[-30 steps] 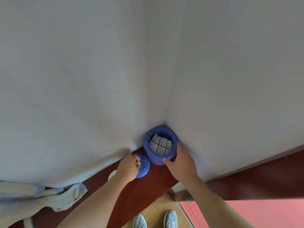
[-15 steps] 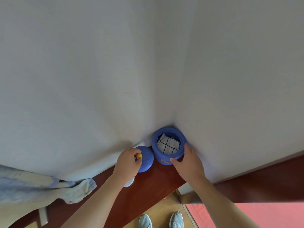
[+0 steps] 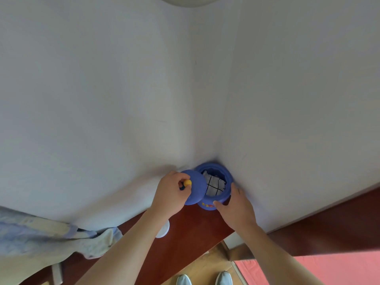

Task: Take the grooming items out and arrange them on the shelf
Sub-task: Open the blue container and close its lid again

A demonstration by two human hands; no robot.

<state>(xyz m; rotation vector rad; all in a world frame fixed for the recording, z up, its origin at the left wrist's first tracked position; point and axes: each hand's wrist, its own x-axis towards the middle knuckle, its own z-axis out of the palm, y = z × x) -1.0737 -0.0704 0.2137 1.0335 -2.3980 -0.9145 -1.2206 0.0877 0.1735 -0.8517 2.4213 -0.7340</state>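
A blue round jar (image 3: 223, 199) stands in the wall corner on a dark red wooden shelf (image 3: 185, 239). Its mouth is uncovered and shows a white cloth with black grid lines (image 3: 214, 186) inside. My right hand (image 3: 236, 204) grips the jar's side. My left hand (image 3: 170, 194) pinches the yellow knob (image 3: 187, 183) of the blue lid (image 3: 196, 188), holding it tilted above the shelf, with its edge overlapping the jar's left rim.
A white round object (image 3: 164, 230) lies on the shelf, partly under my left forearm. A pale blue and white cloth (image 3: 51, 237) is heaped at the shelf's left end. White walls meet behind the jar. Below are a wooden floor, my shoes (image 3: 205, 279) and a red mat (image 3: 308, 270).
My left hand has lifted the blue lid off the shelf and carried it up and right, to the jar's left rim. My right hand has stayed on the jar.
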